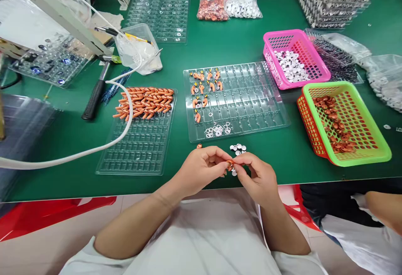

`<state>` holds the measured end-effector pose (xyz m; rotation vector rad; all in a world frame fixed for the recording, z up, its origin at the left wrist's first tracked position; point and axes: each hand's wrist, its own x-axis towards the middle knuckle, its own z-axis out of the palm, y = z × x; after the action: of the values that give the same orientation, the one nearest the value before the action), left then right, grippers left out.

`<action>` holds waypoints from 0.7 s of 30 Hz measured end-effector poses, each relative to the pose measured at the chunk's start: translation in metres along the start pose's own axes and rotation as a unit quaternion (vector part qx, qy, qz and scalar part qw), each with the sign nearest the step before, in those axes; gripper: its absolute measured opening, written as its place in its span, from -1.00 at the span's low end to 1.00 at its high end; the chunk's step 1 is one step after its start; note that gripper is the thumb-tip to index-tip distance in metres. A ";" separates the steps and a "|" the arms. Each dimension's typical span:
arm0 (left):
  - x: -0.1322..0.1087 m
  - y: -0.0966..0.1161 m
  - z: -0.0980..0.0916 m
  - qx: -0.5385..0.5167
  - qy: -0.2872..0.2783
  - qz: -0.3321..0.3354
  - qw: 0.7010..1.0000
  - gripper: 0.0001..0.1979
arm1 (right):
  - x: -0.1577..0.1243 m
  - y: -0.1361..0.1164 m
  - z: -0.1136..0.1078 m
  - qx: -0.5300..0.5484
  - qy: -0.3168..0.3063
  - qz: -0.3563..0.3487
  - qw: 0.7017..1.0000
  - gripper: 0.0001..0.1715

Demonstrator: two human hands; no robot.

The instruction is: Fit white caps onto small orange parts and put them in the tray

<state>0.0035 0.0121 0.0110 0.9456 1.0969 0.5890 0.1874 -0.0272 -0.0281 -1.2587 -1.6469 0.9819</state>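
Observation:
Between my two hands, close to the table's front edge, is a small orange plastic part [230, 165]. My left hand [201, 168] pinches it from the left, thumb and fingertips together. From the other side my right hand [259, 178] grips the same part with thumb and forefinger. Fingertips cover much of it, so its exact shape is hidden. Small white round caps [238, 147] lie just beyond my fingers. A clear compartment tray [251, 99] farther back holds several curved orange pieces [197, 117] and a heap of white rings [217, 130].
Left stands another clear tray [135, 149] with stacked orange pieces [147, 101]; a white hose [130, 111] arches over it. A hammer [96, 95] lies beyond. To the right are a pink basket [317, 63] of white parts and a green basket [373, 141] of orange parts. Someone's arm [385, 210] shows lower right.

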 end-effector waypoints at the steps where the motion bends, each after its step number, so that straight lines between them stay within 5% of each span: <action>1: 0.000 -0.001 0.000 -0.003 -0.002 -0.001 1.000 -0.87 | 0.000 0.000 0.000 -0.012 -0.001 -0.003 1.000 -0.82; 21: -0.002 -0.015 0.011 0.057 0.053 0.089 0.993 -0.81 | 0.002 0.002 -0.001 0.060 -0.025 -0.040 0.997 -0.72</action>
<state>0.0122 -0.0004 0.0002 1.1294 1.1588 0.7349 0.1890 -0.0252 -0.0290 -1.0881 -1.6385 1.0553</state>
